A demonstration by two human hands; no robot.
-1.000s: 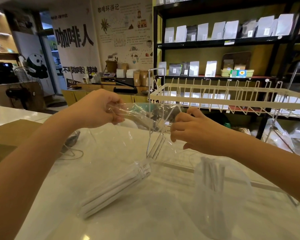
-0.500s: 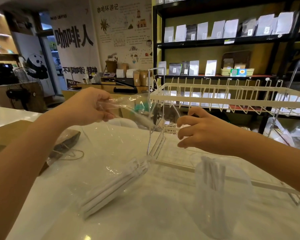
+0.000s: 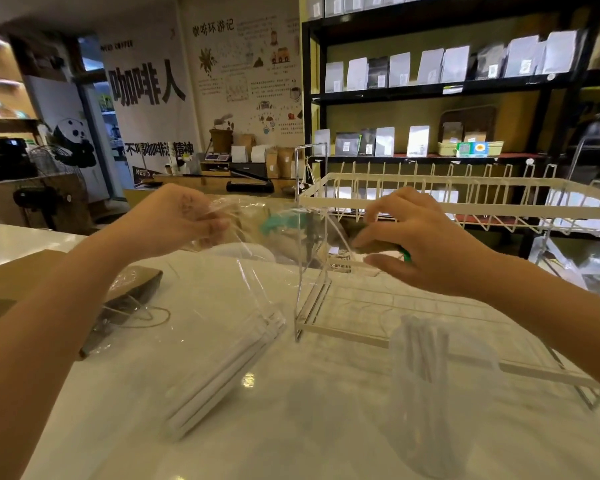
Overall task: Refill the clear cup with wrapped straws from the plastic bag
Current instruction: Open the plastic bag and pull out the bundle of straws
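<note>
Your left hand point(image 3: 174, 220) pinches plastic bag point(image 3: 243, 271) mouth; right hand point(image 3: 426, 244) fingers released, apart. White rack point(image 3: 430, 202) stands btwn bag & clear cup point(image 3: 437, 393) on worktop point(image 3: 291, 427).

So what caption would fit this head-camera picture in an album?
Left hand holds up the plastic bag of wrapped straws; right hand beside it, clear cup waiting.
</note>
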